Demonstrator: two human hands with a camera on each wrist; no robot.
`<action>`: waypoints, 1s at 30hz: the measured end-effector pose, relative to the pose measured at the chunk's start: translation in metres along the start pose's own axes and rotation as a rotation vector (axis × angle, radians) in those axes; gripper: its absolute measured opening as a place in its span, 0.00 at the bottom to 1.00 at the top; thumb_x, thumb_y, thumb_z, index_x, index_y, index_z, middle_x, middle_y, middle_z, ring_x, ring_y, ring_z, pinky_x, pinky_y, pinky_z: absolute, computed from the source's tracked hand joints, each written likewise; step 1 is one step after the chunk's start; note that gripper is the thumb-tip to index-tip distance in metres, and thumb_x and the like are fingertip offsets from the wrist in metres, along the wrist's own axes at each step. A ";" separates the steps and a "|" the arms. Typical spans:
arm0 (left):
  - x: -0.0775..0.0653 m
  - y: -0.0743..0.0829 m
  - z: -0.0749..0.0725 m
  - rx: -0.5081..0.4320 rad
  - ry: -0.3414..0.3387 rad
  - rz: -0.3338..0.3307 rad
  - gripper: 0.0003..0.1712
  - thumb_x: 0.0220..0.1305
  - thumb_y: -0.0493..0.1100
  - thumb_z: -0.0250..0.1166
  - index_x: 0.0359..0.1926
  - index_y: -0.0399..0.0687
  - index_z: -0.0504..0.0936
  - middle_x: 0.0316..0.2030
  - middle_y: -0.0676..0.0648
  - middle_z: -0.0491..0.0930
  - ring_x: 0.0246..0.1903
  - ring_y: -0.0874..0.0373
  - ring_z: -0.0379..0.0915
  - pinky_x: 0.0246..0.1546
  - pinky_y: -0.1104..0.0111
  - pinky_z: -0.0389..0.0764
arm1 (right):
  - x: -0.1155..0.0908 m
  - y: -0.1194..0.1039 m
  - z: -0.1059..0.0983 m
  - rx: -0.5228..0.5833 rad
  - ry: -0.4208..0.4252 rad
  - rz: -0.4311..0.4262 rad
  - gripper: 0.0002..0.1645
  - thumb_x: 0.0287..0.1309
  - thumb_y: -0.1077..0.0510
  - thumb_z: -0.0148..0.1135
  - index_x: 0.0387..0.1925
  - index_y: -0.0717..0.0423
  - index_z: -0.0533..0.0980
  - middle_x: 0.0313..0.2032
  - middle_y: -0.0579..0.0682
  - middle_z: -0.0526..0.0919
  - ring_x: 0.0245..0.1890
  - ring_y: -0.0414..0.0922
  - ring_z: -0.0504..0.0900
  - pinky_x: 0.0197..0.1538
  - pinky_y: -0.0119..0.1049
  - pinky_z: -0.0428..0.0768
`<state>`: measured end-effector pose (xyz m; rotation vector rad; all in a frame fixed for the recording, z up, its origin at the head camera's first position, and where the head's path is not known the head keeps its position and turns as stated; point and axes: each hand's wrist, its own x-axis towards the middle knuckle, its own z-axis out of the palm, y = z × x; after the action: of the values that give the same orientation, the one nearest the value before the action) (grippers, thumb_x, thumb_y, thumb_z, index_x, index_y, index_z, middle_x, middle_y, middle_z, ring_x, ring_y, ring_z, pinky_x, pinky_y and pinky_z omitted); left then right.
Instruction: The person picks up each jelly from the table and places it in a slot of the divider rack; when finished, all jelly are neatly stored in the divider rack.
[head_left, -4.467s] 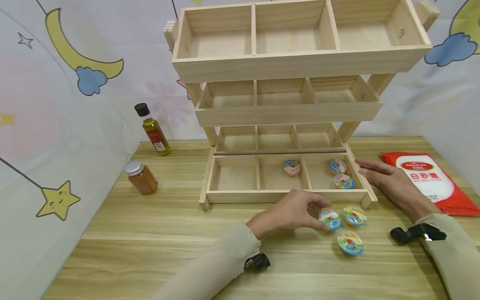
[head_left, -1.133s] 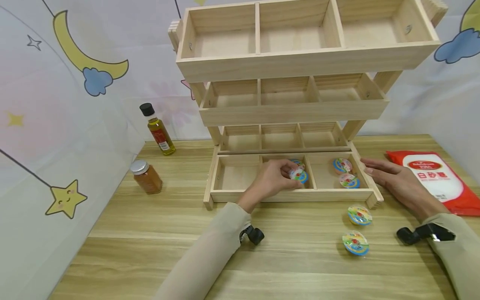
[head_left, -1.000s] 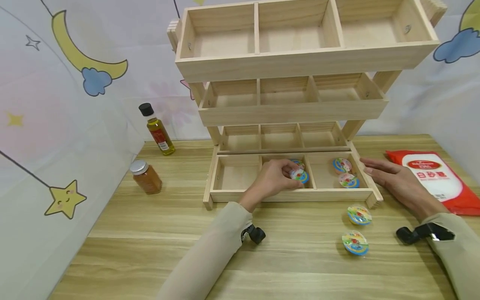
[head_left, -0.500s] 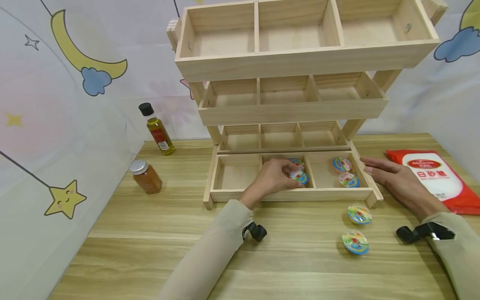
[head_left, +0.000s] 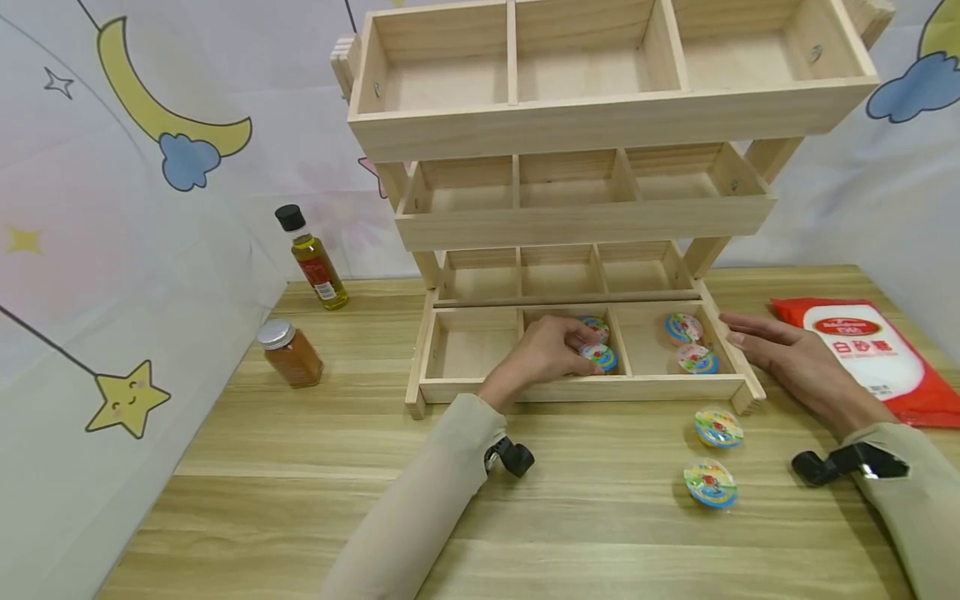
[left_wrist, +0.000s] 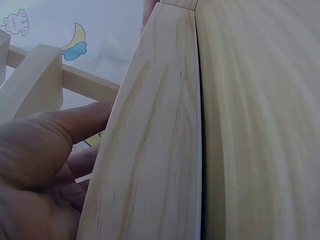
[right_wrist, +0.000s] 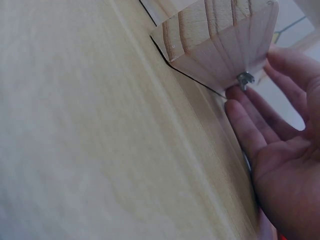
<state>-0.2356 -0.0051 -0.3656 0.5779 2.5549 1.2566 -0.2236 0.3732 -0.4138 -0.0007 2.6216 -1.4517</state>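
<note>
In the head view, my left hand (head_left: 542,354) reaches into the middle compartment of the wooden rack's (head_left: 581,390) bottom tray. Its thumb and fingers pinch a small jelly cup (head_left: 602,358) with a blue-rimmed printed lid. Just behind sits another jelly cup (head_left: 595,327), partly covered by the fingers. Two pink-lidded jelly cups (head_left: 683,328) lie in the right compartment. My right hand (head_left: 806,367) rests at the rack's right side, fingers extended; the right wrist view shows fingertips against the rack's end piece (right_wrist: 215,40). The front board (left_wrist: 145,135) hides the pinched cup in the left wrist view.
Two yellow-lidded jelly cups, one nearer (head_left: 710,482) and one farther (head_left: 718,427), lie in front of the rack. A red-and-white sugar bag (head_left: 862,354) is at the right. An oil bottle (head_left: 317,265) and a spice jar (head_left: 291,354) stand at the left. Upper tiers overhang the tray.
My left hand has carried a jelly cup from the table into the middle compartment, beside the one there. Over the last second it has barely moved. My right hand has stayed at the rack's side.
</note>
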 end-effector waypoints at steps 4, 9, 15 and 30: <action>0.001 0.001 0.000 0.011 0.000 0.004 0.21 0.57 0.39 0.84 0.52 0.43 0.90 0.41 0.50 0.89 0.39 0.65 0.80 0.42 0.74 0.80 | -0.001 -0.001 0.000 -0.008 0.003 -0.006 0.41 0.73 0.32 0.60 0.79 0.42 0.68 0.61 0.26 0.76 0.61 0.29 0.70 0.54 0.20 0.69; 0.001 0.002 0.001 0.026 -0.004 0.025 0.20 0.58 0.36 0.83 0.52 0.42 0.90 0.42 0.47 0.89 0.41 0.61 0.82 0.41 0.75 0.80 | -0.002 -0.002 -0.001 -0.020 0.006 -0.020 0.40 0.74 0.32 0.60 0.79 0.42 0.69 0.61 0.24 0.76 0.62 0.28 0.69 0.54 0.19 0.68; 0.001 0.001 0.001 0.029 -0.012 0.044 0.21 0.57 0.33 0.82 0.52 0.40 0.90 0.44 0.45 0.89 0.43 0.58 0.84 0.43 0.76 0.80 | -0.001 0.001 -0.001 -0.021 0.000 -0.015 0.40 0.74 0.32 0.59 0.79 0.42 0.68 0.61 0.26 0.76 0.61 0.28 0.70 0.54 0.20 0.69; -0.004 0.002 -0.004 0.023 -0.050 0.047 0.22 0.63 0.36 0.79 0.57 0.42 0.88 0.50 0.45 0.88 0.49 0.56 0.84 0.46 0.72 0.81 | -0.001 0.000 0.000 -0.029 0.006 -0.017 0.40 0.74 0.32 0.59 0.79 0.43 0.69 0.62 0.28 0.76 0.58 0.25 0.72 0.53 0.20 0.71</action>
<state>-0.2332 -0.0084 -0.3621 0.6699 2.5318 1.2130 -0.2230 0.3734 -0.4139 -0.0216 2.6534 -1.4211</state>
